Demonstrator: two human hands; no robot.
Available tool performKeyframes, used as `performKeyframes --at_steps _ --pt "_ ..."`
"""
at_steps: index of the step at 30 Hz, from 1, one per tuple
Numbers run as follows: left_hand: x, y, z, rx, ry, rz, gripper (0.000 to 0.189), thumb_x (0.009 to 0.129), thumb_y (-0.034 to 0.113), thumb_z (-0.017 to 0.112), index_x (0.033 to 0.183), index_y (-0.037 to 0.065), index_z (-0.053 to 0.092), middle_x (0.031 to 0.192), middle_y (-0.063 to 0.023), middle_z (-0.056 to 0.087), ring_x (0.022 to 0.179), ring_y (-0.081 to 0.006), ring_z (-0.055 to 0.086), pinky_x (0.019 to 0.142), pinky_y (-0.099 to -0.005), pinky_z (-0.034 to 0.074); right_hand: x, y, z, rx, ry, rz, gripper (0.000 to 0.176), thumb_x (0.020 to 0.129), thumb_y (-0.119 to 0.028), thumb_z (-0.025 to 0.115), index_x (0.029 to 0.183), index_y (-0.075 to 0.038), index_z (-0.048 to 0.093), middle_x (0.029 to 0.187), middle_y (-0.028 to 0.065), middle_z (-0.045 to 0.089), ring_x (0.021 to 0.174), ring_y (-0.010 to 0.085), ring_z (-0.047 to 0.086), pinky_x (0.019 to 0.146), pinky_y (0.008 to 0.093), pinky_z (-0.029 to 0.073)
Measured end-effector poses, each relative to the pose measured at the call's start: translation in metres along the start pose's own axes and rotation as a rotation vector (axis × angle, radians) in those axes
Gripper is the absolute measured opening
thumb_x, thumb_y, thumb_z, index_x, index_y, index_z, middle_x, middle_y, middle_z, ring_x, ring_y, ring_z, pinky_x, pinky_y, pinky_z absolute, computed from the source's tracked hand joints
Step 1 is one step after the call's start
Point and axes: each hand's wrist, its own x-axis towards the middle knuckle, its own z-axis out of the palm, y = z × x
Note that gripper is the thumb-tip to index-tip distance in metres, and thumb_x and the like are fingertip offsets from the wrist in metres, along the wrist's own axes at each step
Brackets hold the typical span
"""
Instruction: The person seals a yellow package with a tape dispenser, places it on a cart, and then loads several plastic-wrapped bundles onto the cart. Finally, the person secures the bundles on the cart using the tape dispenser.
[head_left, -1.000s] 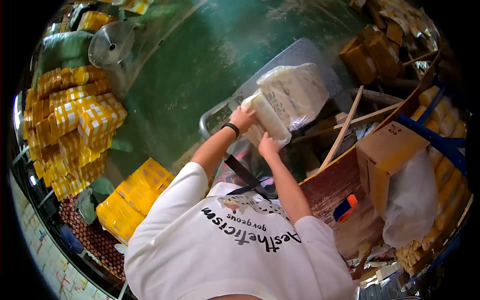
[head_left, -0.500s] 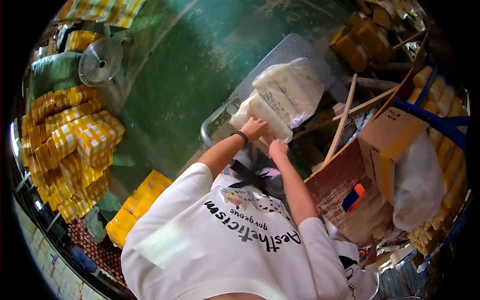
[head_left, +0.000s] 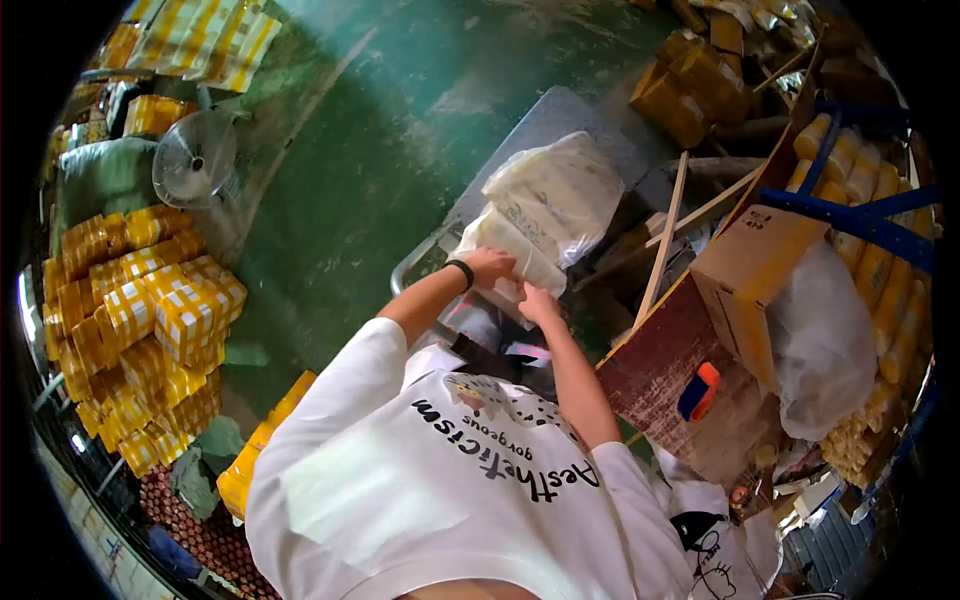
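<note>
Two whitish plastic-wrapped bundles lie on a grey platform cart point(head_left: 560, 112) with a metal handle bar. The nearer bundle point(head_left: 508, 243) is under both hands, and the farther, larger bundle point(head_left: 565, 190) rests against it. My left hand point(head_left: 490, 266), with a black band on its wrist, has its fingers closed at the near edge of the nearer bundle. Close beside it, my right hand point(head_left: 540, 304) pinches at the same edge. The plastic between the fingers is too small to make out clearly.
Yellow-taped parcels point(head_left: 150, 310) are piled at the left, below a round clear disc point(head_left: 195, 160). At the right stand a reddish-brown board point(head_left: 690, 390), a cardboard box point(head_left: 750, 260), wooden strips point(head_left: 665, 235) and a blue metal frame point(head_left: 850, 225). Another yellow parcel point(head_left: 262, 440) lies near my left sleeve.
The view has shifted slightly, so the cart and bundles appear lower and farther left. Both hands remain at the nearer bundle's edge, with the fingers in a slightly different position.
</note>
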Motion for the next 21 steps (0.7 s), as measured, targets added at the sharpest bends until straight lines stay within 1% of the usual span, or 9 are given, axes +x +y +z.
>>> performKeyframes --at_steps 4,6,8,9,12,13,16,18,21 --pt "0.024 -0.024 0.007 0.108 -0.195 0.110 0.038 0.069 0.013 0.058 0.099 0.035 0.065 0.098 0.0006 0.055 0.096 -0.0241 0.053 0.075 -0.0392 0.047 0.050 0.040 0.035 0.062 0.058 -0.136 0.036 0.082 -0.028 0.050 0.109 -0.006 0.056 0.102 0.0274 0.057 0.098 0.0420 0.054 0.083 0.0461 0.043" --pt "0.027 -0.032 0.015 0.309 -0.170 0.200 0.036 0.073 0.018 0.056 0.105 0.035 0.062 0.099 0.0023 0.056 0.098 -0.0211 0.053 0.074 -0.0384 0.045 0.039 0.038 0.028 0.176 0.081 -0.172 0.037 0.076 -0.032 0.057 0.103 -0.006 0.058 0.096 0.0271 0.059 0.094 0.0412 0.056 0.079 0.0449 0.045" --pt "0.027 -0.030 0.009 0.188 -0.088 0.182 0.032 0.078 0.024 0.054 0.108 0.034 0.059 0.101 0.0046 0.056 0.099 -0.0187 0.053 0.073 -0.0368 0.042 0.042 0.036 0.032 0.261 0.117 -0.185 0.038 0.075 -0.030 0.060 0.103 -0.005 0.058 0.094 0.0259 0.060 0.092 0.0405 0.057 0.078 0.0448 0.046" --pt "0.026 -0.040 0.018 0.291 0.000 0.274 0.025 0.082 0.029 0.052 0.107 0.031 0.059 0.098 0.0041 0.056 0.098 -0.0186 0.053 0.073 -0.0363 0.040 0.047 0.038 0.036 0.258 0.147 -0.237 0.037 0.074 -0.027 0.063 0.102 -0.004 0.057 0.091 0.0244 0.061 0.088 0.0390 0.059 0.073 0.0434 0.047" --pt "0.031 -0.053 0.031 0.293 -0.135 0.264 0.019 0.085 0.032 0.049 0.101 0.031 0.060 0.094 0.0040 0.056 0.098 -0.0173 0.052 0.073 -0.0378 0.039 0.076 0.055 0.063 0.409 0.034 -0.249 0.038 0.072 -0.026 0.066 0.101 -0.003 0.057 0.086 0.0240 0.062 0.080 0.0392 0.060 0.067 0.0425 0.048" --pt "0.030 -0.047 0.026 0.307 -0.139 0.271 0.019 0.085 0.031 0.049 0.100 0.032 0.060 0.093 0.0040 0.056 0.098 -0.0169 0.052 0.073 -0.0381 0.038 0.059 0.041 0.045 0.517 0.060 -0.253 0.035 0.071 -0.024 0.067 0.096 -0.001 0.059 0.081 0.0241 0.062 0.074 0.0396 0.061 0.062 0.0428 0.048" --pt "0.033 -0.029 0.011 0.416 -0.140 0.303 0.019 0.084 0.030 0.048 0.098 0.035 0.059 0.090 0.0044 0.056 0.099 -0.0156 0.050 0.074 -0.0386 0.036 0.053 0.042 0.045 0.217 0.126 -0.237 0.032 0.072 -0.027 0.066 0.092 -0.002 0.061 0.077 0.0236 0.062 0.072 0.0405 0.061 0.061 0.0435 0.048" --pt "0.029 -0.022 0.010 0.563 -0.146 0.326 0.019 0.083 0.029 0.049 0.097 0.037 0.059 0.089 0.0050 0.056 0.098 -0.0151 0.050 0.074 -0.0387 0.035 0.034 0.026 0.027 0.084 0.126 -0.137 0.030 0.074 -0.031 0.062 0.090 -0.005 0.063 0.073 0.0231 0.061 0.073 0.0401 0.061 0.063 0.0455 0.048" --pt "0.016 -0.034 0.004 0.485 -0.089 0.321 0.019 0.080 0.029 0.052 0.096 0.037 0.059 0.089 0.0040 0.056 0.096 -0.0167 0.049 0.075 -0.0389 0.035 0.030 0.024 0.037 0.011 0.198 -0.103 0.025 0.076 -0.032 0.060 0.088 -0.010 0.063 0.071 0.0219 0.061 0.072 0.0396 0.060 0.063 0.0469 0.048"
